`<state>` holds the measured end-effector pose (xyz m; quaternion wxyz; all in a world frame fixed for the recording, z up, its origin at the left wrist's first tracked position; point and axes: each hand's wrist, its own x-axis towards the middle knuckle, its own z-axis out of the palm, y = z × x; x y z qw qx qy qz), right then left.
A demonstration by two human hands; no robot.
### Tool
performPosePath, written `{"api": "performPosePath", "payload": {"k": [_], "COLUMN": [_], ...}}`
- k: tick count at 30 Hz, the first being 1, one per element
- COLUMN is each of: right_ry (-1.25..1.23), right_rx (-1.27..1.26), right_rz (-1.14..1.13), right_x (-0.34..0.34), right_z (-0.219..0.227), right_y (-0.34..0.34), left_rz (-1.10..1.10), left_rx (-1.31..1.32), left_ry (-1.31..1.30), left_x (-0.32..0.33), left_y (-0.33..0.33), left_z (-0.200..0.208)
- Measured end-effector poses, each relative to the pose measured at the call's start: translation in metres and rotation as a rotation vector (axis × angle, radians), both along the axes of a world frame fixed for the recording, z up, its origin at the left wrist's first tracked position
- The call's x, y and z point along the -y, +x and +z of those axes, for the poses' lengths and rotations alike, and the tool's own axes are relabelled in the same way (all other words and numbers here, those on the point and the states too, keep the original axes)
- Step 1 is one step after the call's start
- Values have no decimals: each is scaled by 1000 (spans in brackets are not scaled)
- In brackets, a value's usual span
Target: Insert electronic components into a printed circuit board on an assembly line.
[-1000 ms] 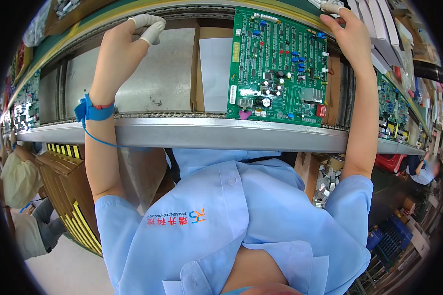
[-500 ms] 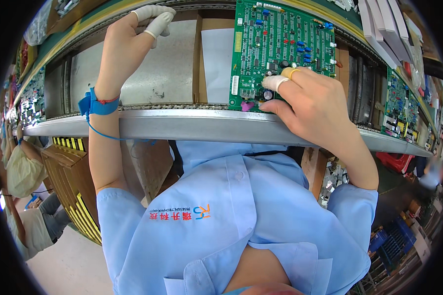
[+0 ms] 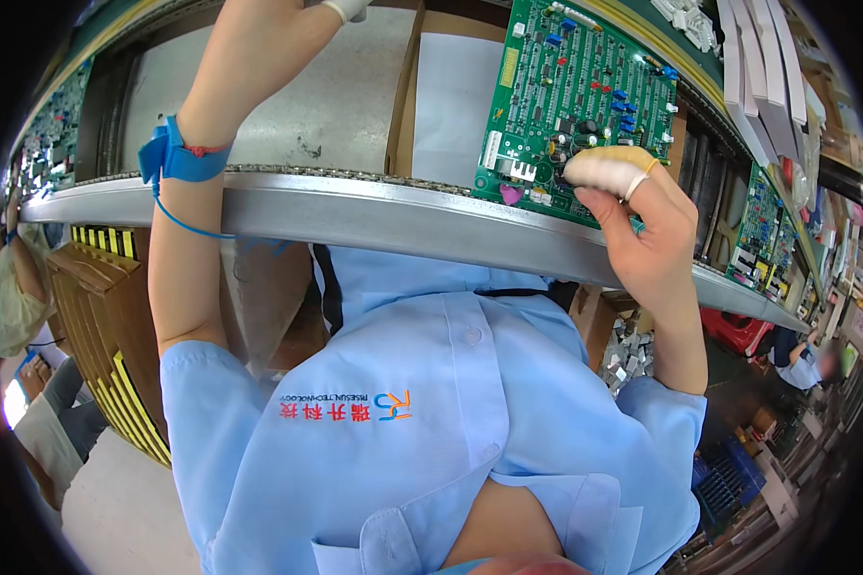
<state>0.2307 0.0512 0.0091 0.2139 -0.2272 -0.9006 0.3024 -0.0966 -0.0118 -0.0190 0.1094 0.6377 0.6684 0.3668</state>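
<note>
My right hand point(image 3: 654, 225) is at the near edge of a green circuit board point(image 3: 532, 120) crowded with small parts. Its thumb and covered fingers, in white and yellow finger cots, are pinched together low over the board, by some black round capacitors. Whatever lies between the fingertips is hidden. A pink-purple lump point(image 3: 511, 195) sits at the board's near left corner. My left hand point(image 3: 264, 57) reaches to the top edge of the picture, left of the board, where its fingers are mostly cut off. A blue wrist strap point(image 3: 194, 161) with a cord is around that wrist.
A metal rail point(image 3: 384, 209) runs across in front of me. White paper point(image 3: 458, 91) lies left of the board. More boards point(image 3: 765, 225) stand along the line at right. White cartons point(image 3: 758, 81) are at far right; a brown cardboard stack point(image 3: 115, 287) is below left. Other people are at both sides.
My left hand has gone farther up, so its fingertips leave the picture. The board appears farther right as the view shifts. My right hand stays at the board, its fingers now more curled.
</note>
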Motion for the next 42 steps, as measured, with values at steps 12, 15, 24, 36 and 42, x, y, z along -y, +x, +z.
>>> {"api": "performPosePath", "payload": {"k": [12, 15, 24, 36, 42], "right_ry": [474, 561, 593, 690, 753], "right_rx": [113, 150, 292, 103, 247], "right_rz": [44, 59, 169, -299, -312], "right_x": [11, 9, -2, -227, -329], "right_z": [-7, -8, 15, 113, 80], "right_y": [-4, -6, -9, -113, -231], "left_rz": [140, 163, 38, -10, -25], "left_rx": [82, 86, -73, 25, -81], "left_ry": [-87, -105, 249, -42, -78], "left_x": [4, 3, -3, 11, 4], "left_y": [25, 23, 10, 31, 26], "left_z": [33, 34, 17, 40, 37]}}
